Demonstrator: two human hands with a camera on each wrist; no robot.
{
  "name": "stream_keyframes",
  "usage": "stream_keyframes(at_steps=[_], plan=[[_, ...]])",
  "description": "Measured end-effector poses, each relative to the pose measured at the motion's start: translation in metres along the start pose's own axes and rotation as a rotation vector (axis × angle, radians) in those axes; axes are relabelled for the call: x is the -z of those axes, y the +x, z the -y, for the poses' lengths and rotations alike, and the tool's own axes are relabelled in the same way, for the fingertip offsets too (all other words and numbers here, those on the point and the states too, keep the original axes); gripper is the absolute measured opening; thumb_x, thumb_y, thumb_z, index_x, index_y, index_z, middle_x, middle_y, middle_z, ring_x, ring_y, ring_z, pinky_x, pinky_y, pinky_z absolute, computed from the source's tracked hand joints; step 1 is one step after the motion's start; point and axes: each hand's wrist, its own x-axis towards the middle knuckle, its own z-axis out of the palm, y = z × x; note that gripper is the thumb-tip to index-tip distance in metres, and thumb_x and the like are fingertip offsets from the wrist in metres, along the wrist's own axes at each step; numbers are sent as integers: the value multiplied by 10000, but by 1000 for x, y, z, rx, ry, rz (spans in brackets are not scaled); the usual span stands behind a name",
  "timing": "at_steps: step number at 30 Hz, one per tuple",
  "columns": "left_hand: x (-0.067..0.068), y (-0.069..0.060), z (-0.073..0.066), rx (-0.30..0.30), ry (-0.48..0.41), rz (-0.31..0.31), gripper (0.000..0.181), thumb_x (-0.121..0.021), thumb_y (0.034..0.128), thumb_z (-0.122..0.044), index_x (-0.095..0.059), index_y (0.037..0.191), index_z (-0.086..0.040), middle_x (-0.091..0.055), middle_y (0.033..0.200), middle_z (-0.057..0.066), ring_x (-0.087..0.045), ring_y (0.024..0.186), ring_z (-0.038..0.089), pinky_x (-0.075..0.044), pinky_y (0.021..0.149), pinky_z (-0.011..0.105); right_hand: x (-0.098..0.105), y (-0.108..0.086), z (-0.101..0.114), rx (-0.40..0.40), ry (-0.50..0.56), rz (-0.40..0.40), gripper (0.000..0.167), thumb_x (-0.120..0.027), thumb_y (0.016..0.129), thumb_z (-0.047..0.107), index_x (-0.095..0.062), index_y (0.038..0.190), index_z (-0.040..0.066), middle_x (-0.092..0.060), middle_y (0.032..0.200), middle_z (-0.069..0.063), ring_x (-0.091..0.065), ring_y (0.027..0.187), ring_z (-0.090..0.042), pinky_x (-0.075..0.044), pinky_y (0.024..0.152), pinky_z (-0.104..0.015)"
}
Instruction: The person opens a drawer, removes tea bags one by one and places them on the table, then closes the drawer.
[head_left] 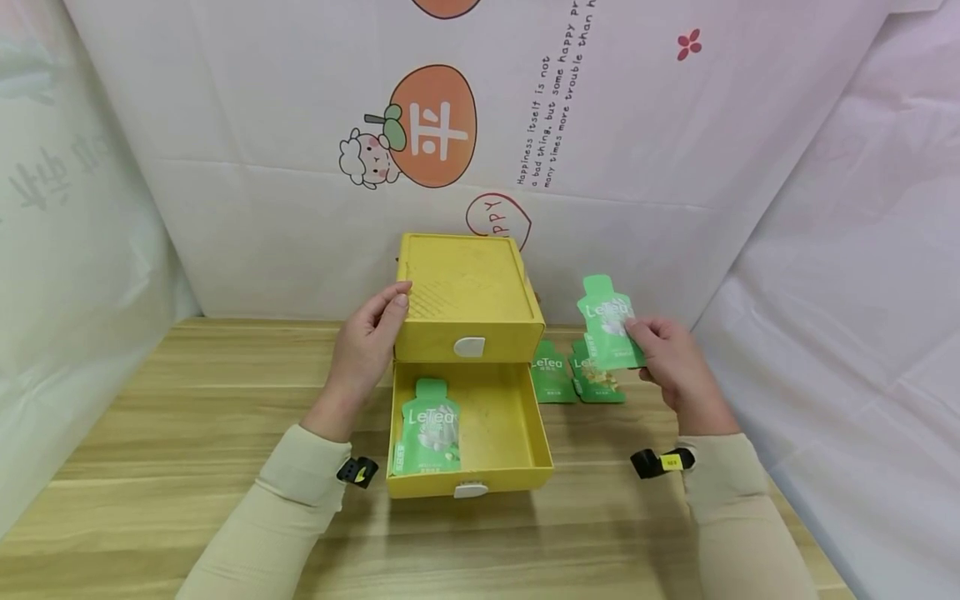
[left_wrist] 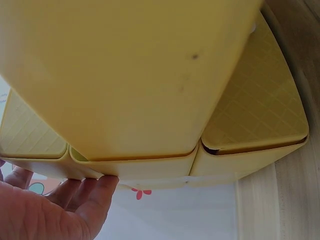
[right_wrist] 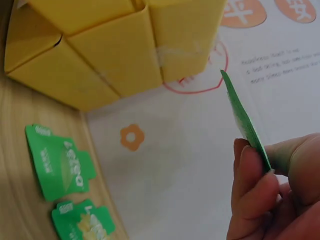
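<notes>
A yellow drawer box (head_left: 472, 279) stands on the table with its lower drawer (head_left: 502, 417) pulled out. Inside that drawer, at the left, lies a green LeTea sachet (head_left: 431, 433). My left hand (head_left: 369, 342) touches the box's upper left side; in the left wrist view its fingers (left_wrist: 95, 200) lie along the box's side. To the right of the box, my right hand (head_left: 671, 362) pinches another green sachet (head_left: 611, 321) by its edge, raised above the table. Seen edge-on in the right wrist view, that held sachet (right_wrist: 242, 117) sits between thumb and fingers.
Two more green sachets, one (head_left: 553, 375) beside the box and one (head_left: 600, 383) partly behind the held sachet, lie on the wooden table (head_left: 247, 400). A printed white cloth (head_left: 300, 233) hangs behind the box. The upper drawer (head_left: 435, 342) is closed.
</notes>
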Motion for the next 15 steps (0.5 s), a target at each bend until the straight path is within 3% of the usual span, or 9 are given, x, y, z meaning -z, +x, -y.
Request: stream_keyframes(at_steps=[6,12,15], plan=[[1,-1,-1,3,3,3,489,-499,1080,-523,-618,1470,-254,-591,1504,-8,-545,1367,194,-454,1122,457,1,11,-20,-42,-35,-35,645,-404,1108,480,-471,1448,-64,-555,1003,-65,-559,625,-81,-496,562,-243],[1,-1,-1,3,3,1,490,-499,1078,-532,-617,1469,-262,-599,1495,-14,-551,1363,188,-461,1122,455,4,19,-37,-81,-11,-55,617,-411,1111,448,-454,1485,-41,-545,892,-9,-518,611,-57,-455,513,-233],[1,-1,-1,6,-1,1,488,-500,1079,-529,-616,1470,-262,-598,1495,-15,-551,1359,185,-461,1122,450,5,22,-44,-112,11,-56,591,-419,1110,436,-446,1478,-26,-529,923,-14,-526,631,-53,-449,512,-234]])
